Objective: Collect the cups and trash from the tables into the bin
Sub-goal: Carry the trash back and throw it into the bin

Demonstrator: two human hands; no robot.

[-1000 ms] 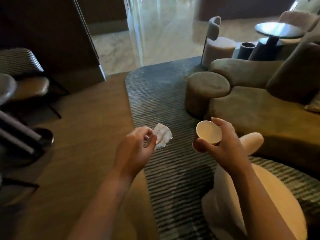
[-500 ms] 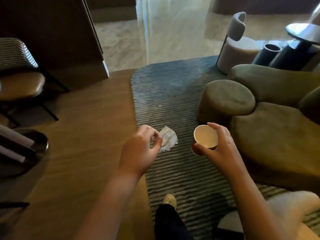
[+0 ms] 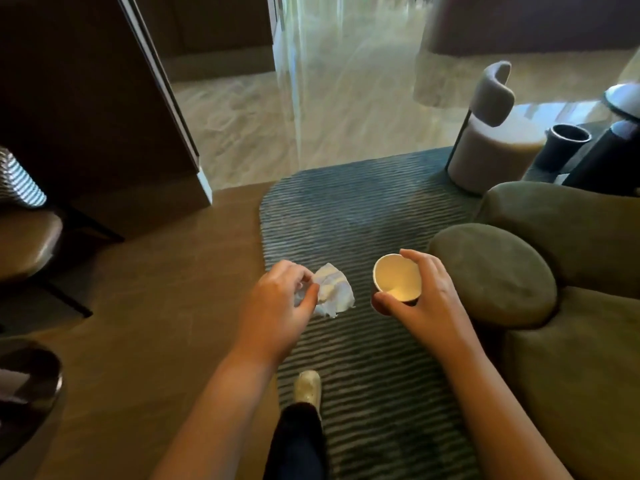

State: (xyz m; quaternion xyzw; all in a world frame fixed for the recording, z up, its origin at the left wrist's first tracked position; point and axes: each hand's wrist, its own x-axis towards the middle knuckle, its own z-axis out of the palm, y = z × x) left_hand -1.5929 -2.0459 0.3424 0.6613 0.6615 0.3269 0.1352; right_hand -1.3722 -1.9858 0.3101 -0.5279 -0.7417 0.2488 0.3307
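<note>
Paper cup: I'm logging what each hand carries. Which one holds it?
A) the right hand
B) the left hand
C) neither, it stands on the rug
A: the right hand curls round the paper cup, open end up, while the left hand pinches a crumpled napkin.

One head-worn view, facing forward and down over the rug (image 3: 363, 209)

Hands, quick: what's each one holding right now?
Left hand: pinches the crumpled napkin between thumb and fingers.
Right hand: fingers and thumb curled round the paper cup, which looks empty.
</note>
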